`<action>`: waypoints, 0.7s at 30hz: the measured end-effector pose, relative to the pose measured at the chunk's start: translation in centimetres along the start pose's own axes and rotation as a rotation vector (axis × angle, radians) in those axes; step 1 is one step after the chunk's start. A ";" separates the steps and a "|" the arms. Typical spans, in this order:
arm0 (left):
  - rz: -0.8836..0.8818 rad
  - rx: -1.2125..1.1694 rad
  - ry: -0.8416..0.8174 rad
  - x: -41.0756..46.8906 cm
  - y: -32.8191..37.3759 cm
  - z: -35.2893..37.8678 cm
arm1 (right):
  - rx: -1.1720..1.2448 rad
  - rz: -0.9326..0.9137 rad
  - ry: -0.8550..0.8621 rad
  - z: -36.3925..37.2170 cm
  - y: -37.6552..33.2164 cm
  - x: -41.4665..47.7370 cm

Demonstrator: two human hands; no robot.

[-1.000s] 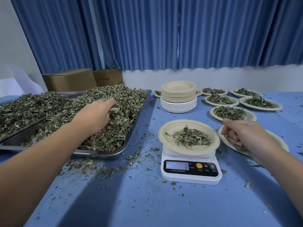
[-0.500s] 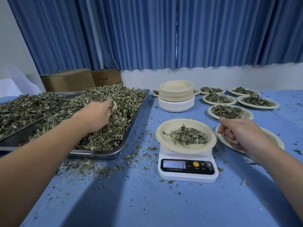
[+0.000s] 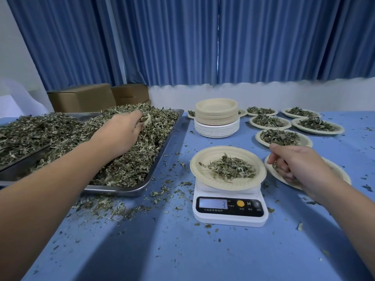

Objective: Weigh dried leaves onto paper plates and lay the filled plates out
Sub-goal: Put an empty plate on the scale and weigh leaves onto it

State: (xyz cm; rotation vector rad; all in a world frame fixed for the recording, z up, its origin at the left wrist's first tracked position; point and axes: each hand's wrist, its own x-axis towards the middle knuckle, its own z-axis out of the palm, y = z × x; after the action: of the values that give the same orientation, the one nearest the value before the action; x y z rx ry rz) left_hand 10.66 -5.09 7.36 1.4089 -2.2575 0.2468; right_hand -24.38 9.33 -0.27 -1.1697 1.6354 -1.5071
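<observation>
A white digital scale (image 3: 229, 211) stands mid-table and carries a paper plate (image 3: 203, 157) with a small pile of dried leaves (image 3: 231, 167). Its display shows 3. To the left, a steel tray (image 3: 162, 155) holds a big heap of dried leaves (image 3: 132, 165). My left hand (image 3: 123, 134) is dug into the heap, and its curled fingers grip a handful. My right hand (image 3: 294, 163) hovers over another paper plate (image 3: 336, 169) right of the scale. Its fingers are curled, and a few leaves show under them.
A stack of empty plates (image 3: 216, 112) stands behind the scale. Several filled plates (image 3: 280, 136) lie at the back right. A second tray of leaves (image 3: 30, 128) sits far left, with cardboard boxes (image 3: 81, 97) behind it. Loose leaves (image 3: 105, 205) litter the blue table by the tray.
My left hand has pushed a little farther back into the heap. My right hand stays over the plate beside the scale.
</observation>
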 end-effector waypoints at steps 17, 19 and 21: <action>0.253 -0.350 -0.237 0.1 15.4 3.1 | -0.001 0.003 0.004 0.4 -0.8 -0.6; 0.283 -0.296 -0.289 0.0 15.6 3.5 | -0.001 0.000 0.007 0.4 -1.0 -0.7; 0.287 -0.300 -0.343 -0.1 15.4 3.7 | -0.013 -0.005 0.006 0.5 -1.0 -0.7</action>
State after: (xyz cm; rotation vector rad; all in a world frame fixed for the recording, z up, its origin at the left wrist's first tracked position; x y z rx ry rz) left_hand -4.00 0.57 5.46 1.0312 -2.6388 -0.2560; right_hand -23.44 9.80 0.58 -1.1779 1.6500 -1.5067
